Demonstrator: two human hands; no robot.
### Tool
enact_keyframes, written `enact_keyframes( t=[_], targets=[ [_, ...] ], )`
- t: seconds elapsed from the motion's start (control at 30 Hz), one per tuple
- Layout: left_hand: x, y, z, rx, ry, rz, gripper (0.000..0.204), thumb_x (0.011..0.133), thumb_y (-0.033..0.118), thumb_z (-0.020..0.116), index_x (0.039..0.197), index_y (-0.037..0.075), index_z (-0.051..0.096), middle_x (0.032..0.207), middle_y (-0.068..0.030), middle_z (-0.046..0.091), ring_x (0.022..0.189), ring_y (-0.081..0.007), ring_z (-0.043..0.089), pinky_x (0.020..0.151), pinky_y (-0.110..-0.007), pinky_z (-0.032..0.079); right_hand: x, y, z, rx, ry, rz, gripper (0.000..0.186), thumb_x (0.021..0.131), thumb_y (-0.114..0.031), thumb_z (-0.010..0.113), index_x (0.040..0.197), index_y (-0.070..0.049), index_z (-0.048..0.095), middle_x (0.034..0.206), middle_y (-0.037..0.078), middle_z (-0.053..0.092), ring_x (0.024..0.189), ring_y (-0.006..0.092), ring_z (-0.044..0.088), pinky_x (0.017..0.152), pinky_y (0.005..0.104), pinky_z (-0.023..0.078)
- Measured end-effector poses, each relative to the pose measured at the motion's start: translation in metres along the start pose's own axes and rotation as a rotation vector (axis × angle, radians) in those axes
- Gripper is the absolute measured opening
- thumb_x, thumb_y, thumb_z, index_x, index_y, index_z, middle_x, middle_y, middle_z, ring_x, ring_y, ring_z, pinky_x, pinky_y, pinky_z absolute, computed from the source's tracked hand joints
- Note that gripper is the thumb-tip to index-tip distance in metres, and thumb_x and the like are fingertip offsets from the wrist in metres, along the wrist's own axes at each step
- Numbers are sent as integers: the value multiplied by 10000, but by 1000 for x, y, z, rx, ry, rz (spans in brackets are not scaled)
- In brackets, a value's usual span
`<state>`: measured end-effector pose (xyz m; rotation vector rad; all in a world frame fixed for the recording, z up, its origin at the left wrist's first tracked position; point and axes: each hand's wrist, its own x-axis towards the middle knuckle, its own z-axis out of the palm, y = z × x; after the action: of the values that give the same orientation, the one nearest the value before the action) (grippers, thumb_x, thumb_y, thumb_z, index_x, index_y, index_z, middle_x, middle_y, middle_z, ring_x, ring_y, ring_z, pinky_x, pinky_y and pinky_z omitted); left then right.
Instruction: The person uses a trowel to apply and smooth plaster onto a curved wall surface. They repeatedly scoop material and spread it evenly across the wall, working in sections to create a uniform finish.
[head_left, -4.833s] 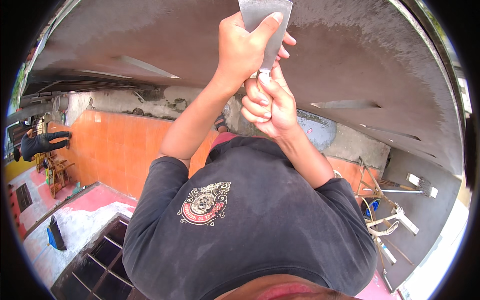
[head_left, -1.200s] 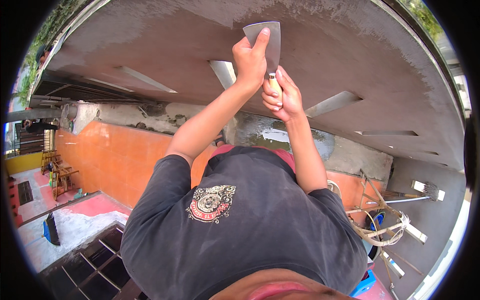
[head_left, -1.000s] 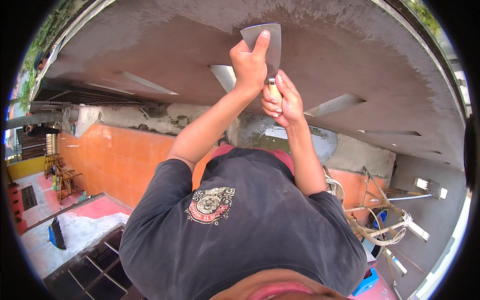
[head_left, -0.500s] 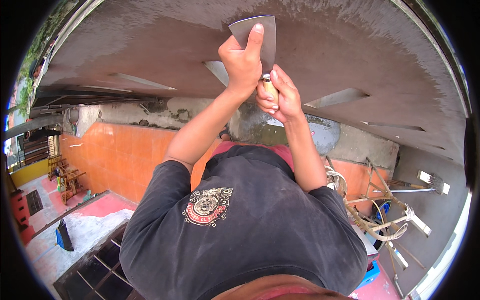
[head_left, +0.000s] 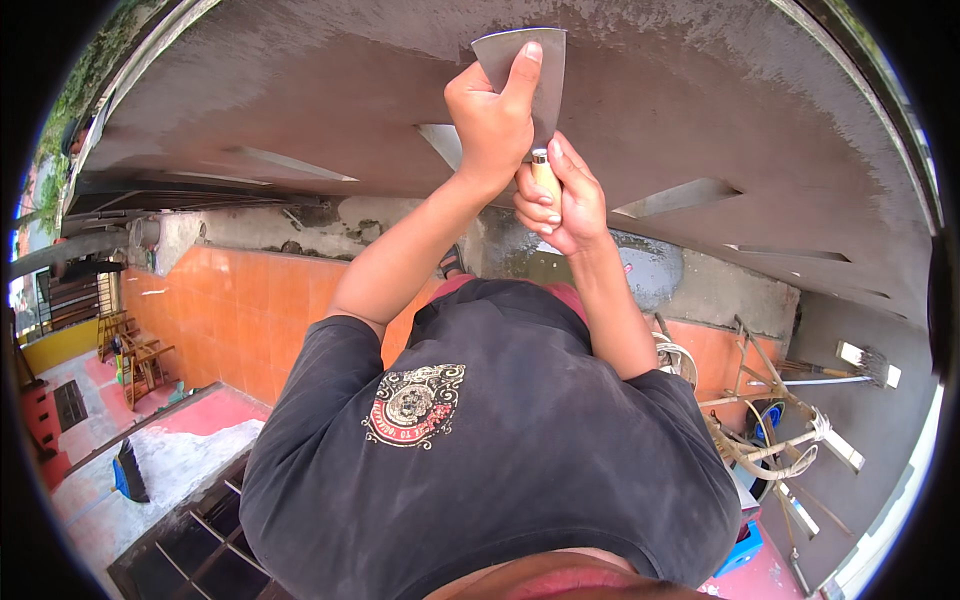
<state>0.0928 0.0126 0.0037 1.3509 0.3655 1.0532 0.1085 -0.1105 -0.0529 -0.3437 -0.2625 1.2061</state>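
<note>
A putty knife (head_left: 551, 90) with a wide metal blade and a short wooden handle is held up in front of the grey plastered wall (head_left: 700, 100). My left hand (head_left: 490, 125) is closed on the blade, its thumb pressed along the flat of the metal. Lower down, my right hand (head_left: 572, 205) wraps round the wooden handle, palm side partly showing. The wide edge of the blade points up and away from me. Whether it touches the wall, I cannot tell.
Several slot-like openings (head_left: 680, 197) cut through the wall. Orange tiles (head_left: 240, 300) cover the floor strip. At right stand a bamboo ladder-like frame (head_left: 770, 370) and a brush (head_left: 875, 367). A blue-and-black broom head (head_left: 128, 472) and wooden stools (head_left: 140, 365) are at left.
Both hands and the putty knife have shifted slightly to the right. The hold on blade and handle looks the same.
</note>
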Motion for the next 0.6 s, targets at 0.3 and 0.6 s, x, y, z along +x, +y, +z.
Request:
enact_keyframes(
  t=[0.3, 0.6],
  targets=[
    [-3, 2, 3, 0, -9, 37, 239, 986, 211, 693, 810, 50, 687, 724, 87, 608, 650, -7, 464, 568, -224, 359, 3, 1, -1, -42, -28, -42, 191, 1109, -323, 391, 1003, -166, 412, 677, 73, 447, 418, 81, 334, 351, 219, 288],
    [11, 4, 6, -49, 8, 75, 306, 967, 198, 708, 720, 29, 642, 636, 85, 587, 583, -14, 449, 514, -249, 350, 12, -19, 15, -77, -4, -92, 212, 1109, -314, 394, 1027, -122, 433, 666, 60, 451, 426, 68, 340, 359, 210, 293]
  ],
)
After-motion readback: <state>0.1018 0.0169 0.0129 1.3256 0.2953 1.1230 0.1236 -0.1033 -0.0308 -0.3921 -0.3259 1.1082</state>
